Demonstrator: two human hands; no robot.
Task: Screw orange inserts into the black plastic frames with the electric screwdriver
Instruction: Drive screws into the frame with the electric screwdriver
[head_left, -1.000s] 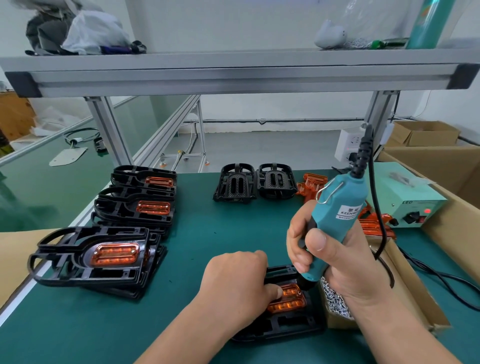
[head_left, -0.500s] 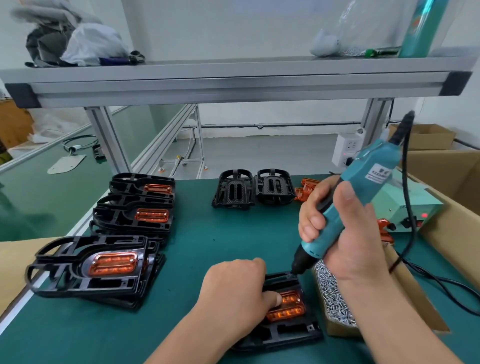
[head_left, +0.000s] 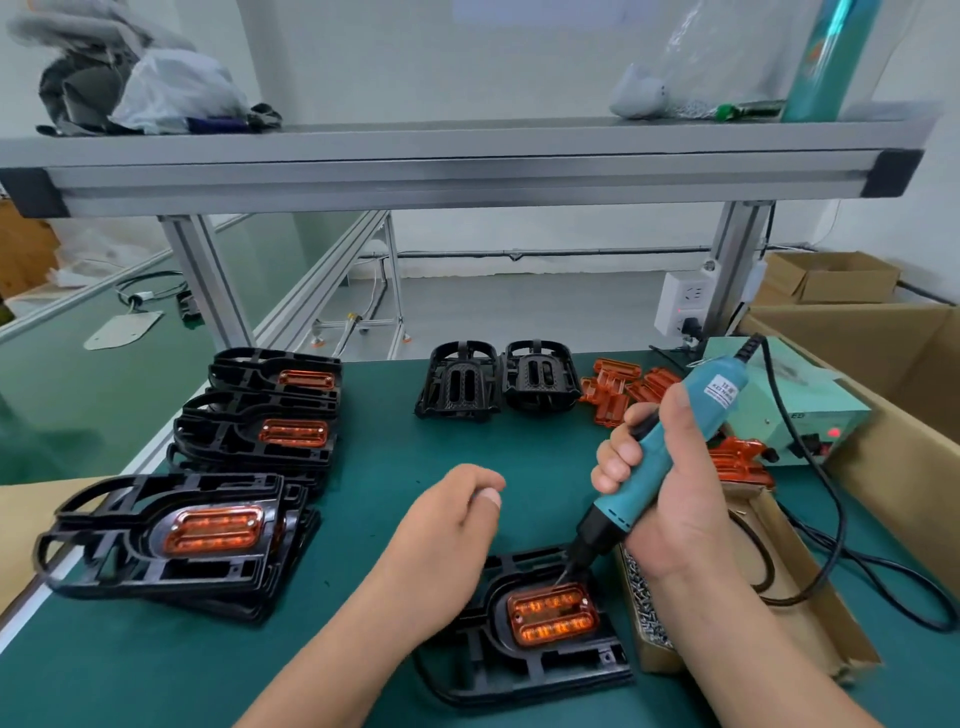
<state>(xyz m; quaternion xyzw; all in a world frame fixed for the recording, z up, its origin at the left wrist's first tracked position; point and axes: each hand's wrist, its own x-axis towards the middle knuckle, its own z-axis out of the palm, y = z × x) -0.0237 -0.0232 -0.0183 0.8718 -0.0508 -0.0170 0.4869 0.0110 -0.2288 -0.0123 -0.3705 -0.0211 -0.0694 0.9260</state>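
Bit tip too blurred to make out, frame partly hidden behind left hand, whose curled-under fingers may or may not pinch something; right hand grips tilted screwdriver, bit at far edge of insert, just below-left of that hand.

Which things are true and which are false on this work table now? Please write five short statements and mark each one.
1. The right hand grips the electric screwdriver. True.
2. The screwdriver's tip is at the middle of the orange insert. False: it is at the insert's far right corner.
3. The box of screws lies left of the black frame. False: it lies right of it.
4. Stacks of fitted frames lie on the left side of the table. True.
5. The light on the power unit is green. False: it is red.
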